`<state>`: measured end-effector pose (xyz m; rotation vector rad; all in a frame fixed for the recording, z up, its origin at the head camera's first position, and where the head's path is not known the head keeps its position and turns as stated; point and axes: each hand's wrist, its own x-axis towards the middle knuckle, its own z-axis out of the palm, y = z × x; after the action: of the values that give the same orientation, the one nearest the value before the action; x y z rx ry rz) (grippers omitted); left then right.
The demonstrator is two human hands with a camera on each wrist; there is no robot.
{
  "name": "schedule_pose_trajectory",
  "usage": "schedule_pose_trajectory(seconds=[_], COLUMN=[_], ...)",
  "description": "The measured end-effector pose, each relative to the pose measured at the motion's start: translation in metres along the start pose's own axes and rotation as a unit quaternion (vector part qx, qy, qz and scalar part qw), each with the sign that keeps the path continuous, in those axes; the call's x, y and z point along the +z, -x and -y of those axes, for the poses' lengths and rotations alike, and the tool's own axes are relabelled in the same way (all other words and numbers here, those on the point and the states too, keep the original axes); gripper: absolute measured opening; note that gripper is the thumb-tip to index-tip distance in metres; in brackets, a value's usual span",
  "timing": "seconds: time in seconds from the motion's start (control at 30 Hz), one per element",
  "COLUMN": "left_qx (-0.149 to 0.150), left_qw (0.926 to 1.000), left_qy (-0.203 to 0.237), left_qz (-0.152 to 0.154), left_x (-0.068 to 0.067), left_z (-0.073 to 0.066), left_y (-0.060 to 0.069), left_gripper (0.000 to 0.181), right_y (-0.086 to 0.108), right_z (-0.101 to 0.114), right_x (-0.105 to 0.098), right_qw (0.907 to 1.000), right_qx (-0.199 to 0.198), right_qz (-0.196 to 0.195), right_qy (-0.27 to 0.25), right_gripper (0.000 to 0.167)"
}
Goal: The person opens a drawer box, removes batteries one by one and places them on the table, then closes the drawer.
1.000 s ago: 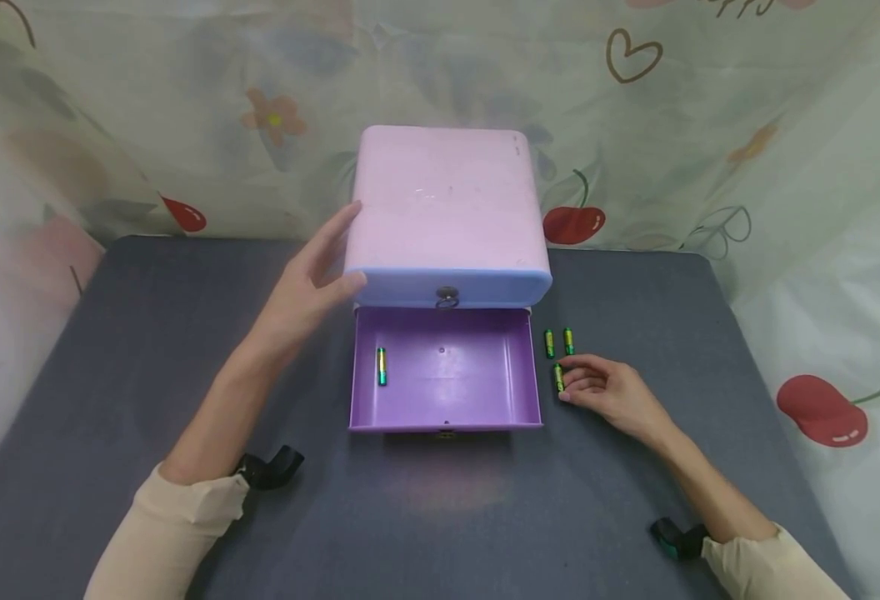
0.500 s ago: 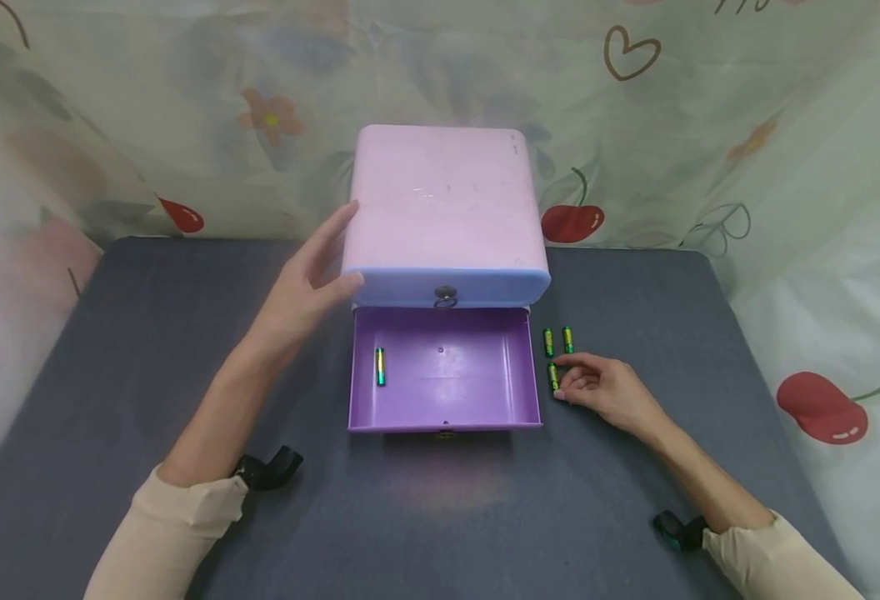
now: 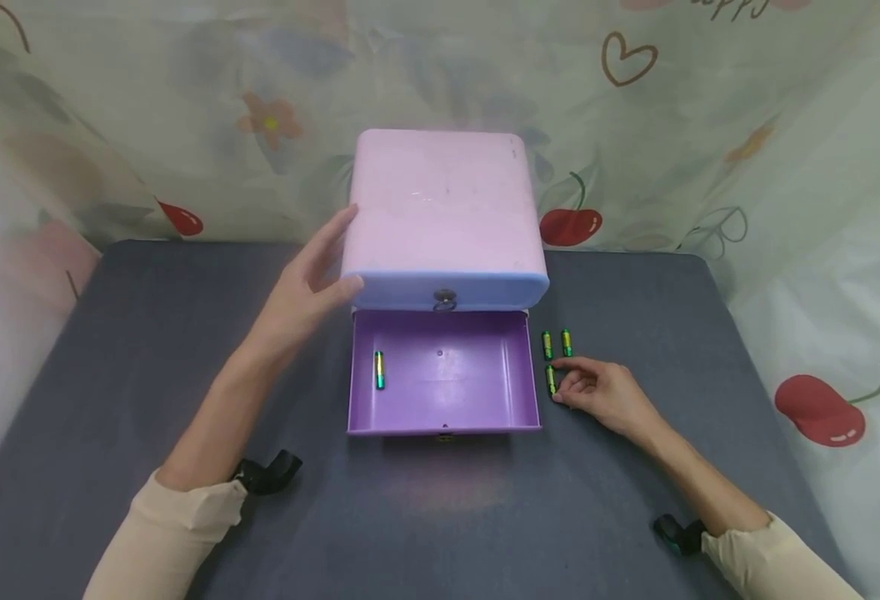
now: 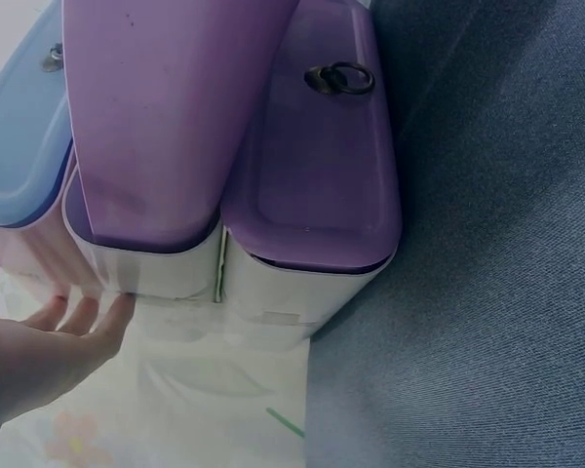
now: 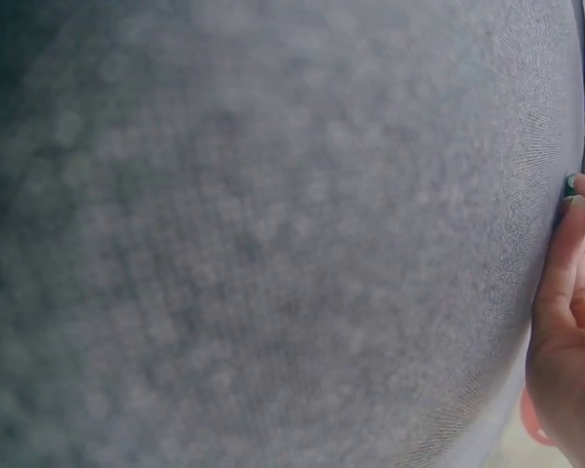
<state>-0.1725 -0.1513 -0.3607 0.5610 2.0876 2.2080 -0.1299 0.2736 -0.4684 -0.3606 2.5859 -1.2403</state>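
Observation:
A small drawer cabinet with a pink top (image 3: pixel 443 204) stands at the back of the table, its purple drawer (image 3: pixel 477 375) pulled out toward me. One green-and-gold battery (image 3: pixel 379 370) lies in the drawer's left part. My left hand (image 3: pixel 297 287) rests against the cabinet's left side, fingers extended; the left wrist view shows its fingertips touching the pale casing (image 4: pixel 151 271). Right of the drawer, my right hand (image 3: pixel 608 396) pinches a battery (image 3: pixel 551 381) between thumb and index finger, at table level. Just beyond it lie two more batteries, a left one (image 3: pixel 547 345) and a right one (image 3: pixel 566 342).
The dark grey table (image 3: pixel 440 525) stretches around the cabinet. Behind it hangs a patterned curtain (image 3: pixel 440 67). Above the drawer is a blue drawer front (image 3: pixel 402 290) with a ring pull (image 3: pixel 445 302); a second purple drawer front (image 4: pixel 312 166) shows in the left wrist view.
My right hand has shifted slightly left with the battery, bringing it nearer the drawer and below the left loose battery. My left hand stays on the cabinet.

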Motion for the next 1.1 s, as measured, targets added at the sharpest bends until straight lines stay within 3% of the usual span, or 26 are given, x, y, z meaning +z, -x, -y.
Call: schedule_pose_trajectory(seconds=[0.57, 1.1], left_qx=[-0.010, -0.003], left_qw=[0.9998, 0.9992], left_qy=[-0.016, -0.041], left_qz=[-0.003, 0.006], left_x=[-0.001, 0.003], left_z=[-0.003, -0.005], left_y=[0.002, 0.000], left_gripper=[0.070, 0.068], right_y=[0.001, -0.003], right_z=[0.000, 0.035], right_x=[-0.008, -0.023], right_qw=[0.9933, 0.9853], right_qx=[0.003, -0.076], right_qz=[0.006, -0.035], right_qy=[-0.115, -0.149], right_gripper=[0.038, 0.035])
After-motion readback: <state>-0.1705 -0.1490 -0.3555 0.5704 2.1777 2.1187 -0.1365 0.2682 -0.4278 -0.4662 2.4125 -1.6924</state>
